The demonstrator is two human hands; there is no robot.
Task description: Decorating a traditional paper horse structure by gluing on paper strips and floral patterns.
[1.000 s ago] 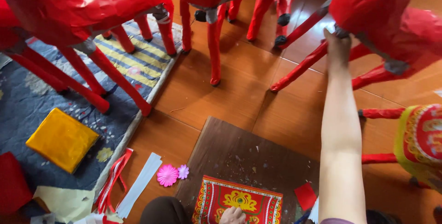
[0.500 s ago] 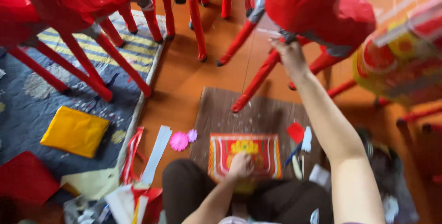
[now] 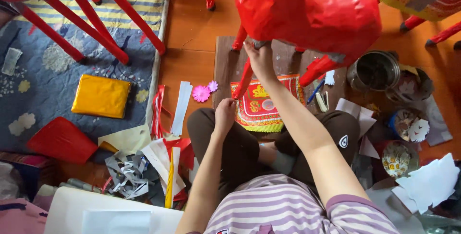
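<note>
Right hand [image 3: 260, 60] is raised and closed on the underside of the red paper horse [image 3: 307, 15], steadying it above the brown board [image 3: 225, 66]. Left hand [image 3: 224, 114], loosely curled, is rested on the knee beside the patterned red sheet [image 3: 261, 106].

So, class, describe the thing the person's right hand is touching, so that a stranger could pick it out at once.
Start at the brown board on the orange floor. Over it stands a red paper-covered animal figure, gripped underneath by the right hand. Unlike the other red figures nearby, its legs straddle a red and gold decorated panel.
</note>
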